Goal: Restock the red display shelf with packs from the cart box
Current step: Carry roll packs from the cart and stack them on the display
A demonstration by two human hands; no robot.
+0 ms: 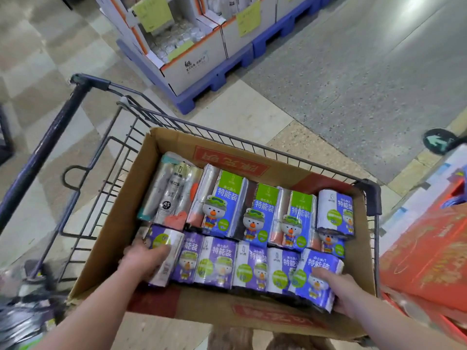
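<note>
Reaching with both arms into the cardboard box [116, 223] that sits in the basket of the wire cart [106, 157]. Gripping the leftmost pack [165, 248] of the near row with the left hand [145, 258], fingers curled round its outer side. Gripping the rightmost pack [317, 279] of the same row with the right hand [340, 291], thumb laid across the purple label, fingers wrapped round the outer end. Holding that pack tilted a little out of line with its neighbours.

Between the two held packs, four more purple-and-white packs [250, 266], side by side and touching. Behind them, a far row of blue packs with green tops [264, 213], each printed with a cartoon figure and packed close together near the far wall of the box. At the far left corner of the box, a silver-grey pack [171, 193] marked 45, just beside the green-topped ones.

Just beside the cart on the right, at the picture's edge, the red display shelf [427, 248], gold print on its red face. Well apart, across the tiled floor, white cartons [202, 61] with yellow tags, standing on blue pallets [235, 64]. On the grey floor to the right, a dark round sticker [439, 141] with a green arrow.
</note>
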